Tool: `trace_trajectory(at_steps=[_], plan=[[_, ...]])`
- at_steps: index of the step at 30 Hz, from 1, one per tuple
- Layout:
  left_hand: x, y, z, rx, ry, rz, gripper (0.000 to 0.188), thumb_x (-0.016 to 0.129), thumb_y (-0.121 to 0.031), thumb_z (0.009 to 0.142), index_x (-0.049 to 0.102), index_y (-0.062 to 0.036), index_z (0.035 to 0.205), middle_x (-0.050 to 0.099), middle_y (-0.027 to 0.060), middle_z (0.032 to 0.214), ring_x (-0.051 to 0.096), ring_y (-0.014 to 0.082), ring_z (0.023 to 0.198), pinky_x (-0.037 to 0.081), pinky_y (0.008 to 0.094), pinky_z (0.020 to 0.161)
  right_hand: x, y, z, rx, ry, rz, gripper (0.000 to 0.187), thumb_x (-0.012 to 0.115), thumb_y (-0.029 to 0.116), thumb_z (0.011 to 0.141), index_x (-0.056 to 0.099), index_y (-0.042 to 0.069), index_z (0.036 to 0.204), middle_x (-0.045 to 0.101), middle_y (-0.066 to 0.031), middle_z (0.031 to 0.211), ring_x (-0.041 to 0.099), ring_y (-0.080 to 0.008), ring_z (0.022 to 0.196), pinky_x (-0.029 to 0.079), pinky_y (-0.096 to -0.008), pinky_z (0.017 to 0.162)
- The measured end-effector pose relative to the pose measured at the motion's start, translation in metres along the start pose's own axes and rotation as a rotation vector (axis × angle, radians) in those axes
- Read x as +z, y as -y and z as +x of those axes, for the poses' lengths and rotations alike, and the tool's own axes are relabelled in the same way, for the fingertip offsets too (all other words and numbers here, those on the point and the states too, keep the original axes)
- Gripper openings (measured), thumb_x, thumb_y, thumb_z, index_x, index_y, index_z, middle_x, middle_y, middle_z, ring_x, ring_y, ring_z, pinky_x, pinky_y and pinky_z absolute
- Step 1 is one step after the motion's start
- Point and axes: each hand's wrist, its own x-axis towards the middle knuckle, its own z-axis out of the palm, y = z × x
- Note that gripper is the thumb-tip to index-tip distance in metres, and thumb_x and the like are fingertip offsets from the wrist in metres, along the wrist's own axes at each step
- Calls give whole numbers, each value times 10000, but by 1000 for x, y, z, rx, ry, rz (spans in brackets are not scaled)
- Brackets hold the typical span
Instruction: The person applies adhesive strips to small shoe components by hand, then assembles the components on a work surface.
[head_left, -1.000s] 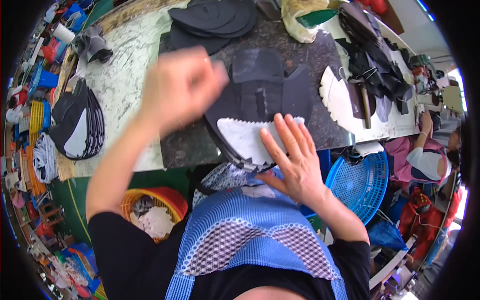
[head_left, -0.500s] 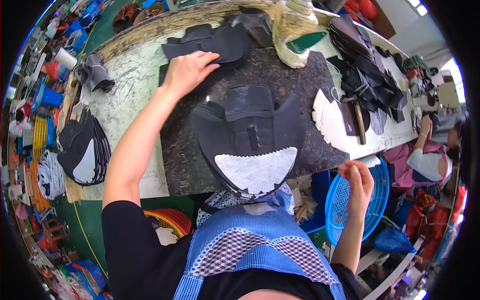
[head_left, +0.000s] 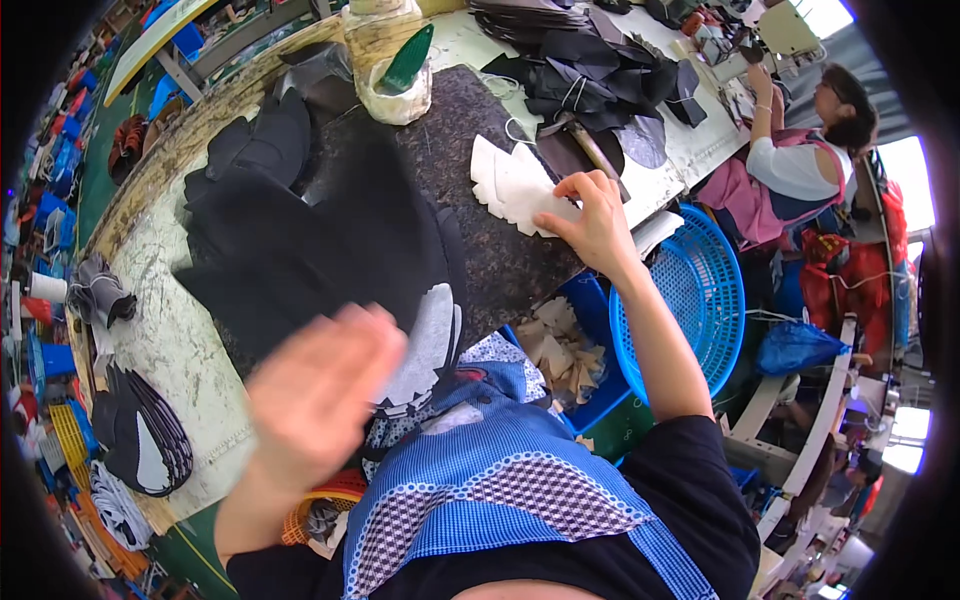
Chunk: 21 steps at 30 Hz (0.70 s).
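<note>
My left hand, smeared by motion, is at the near edge of a large black shoe-upper piece. That piece is blurred too and lies over a stack of black pieces with pale grey toe patches; whether my fingers grip it cannot be made out. To the right, my right hand is closed, thumb and forefinger pinching the edge of a white notched-edge piece. The white pieces lie on a dark, worn board. More black pieces sit at the board's far left.
A crusted glue pot with a green tool stands at the back. Black cut pieces pile beyond the wooden-handled tool. A blue basket and scrap bin sit below the edge. A co-worker sits right.
My left hand has come back from the far black pieces to the near side, and a black piece now covers the stack. My right hand has reached the white pieces. The view has turned right.
</note>
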Motion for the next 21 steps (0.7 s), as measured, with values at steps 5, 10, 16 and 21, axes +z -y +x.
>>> trace_trajectory(at_steps=[5,10,16,21], plan=[[28,-20,-18,-61,96,-207,399,776,-164,794,708,-29,1163,709,124,1210,679,309,1130,525,443,979,1,-1,15,-40,215,2,418,853,291,723,643,41,984,591,-141,1013,563,-330,1008,468,-427,872],[17,-9,11,-48,104,-382,431,829,-215,758,717,-38,1135,723,117,1169,683,307,1115,530,413,932,-8,-2,29,-29,260,75,418,837,267,730,628,44,1015,582,-129,998,572,-328,1002,467,-417,877],[49,0,91,174,120,-213,434,750,-324,866,680,-7,1154,687,148,1204,645,311,1172,519,440,985,-7,32,-5,-333,-2,-308,468,787,202,772,629,67,1191,604,-104,1104,588,-309,1063,463,-414,910],[115,10,150,138,521,53,606,688,-495,887,647,55,1138,590,216,1247,597,354,1182,485,459,1027,17,18,-14,-478,-236,-225,431,700,121,805,633,98,1230,617,-81,1150,623,-269,1015,505,-384,845]])
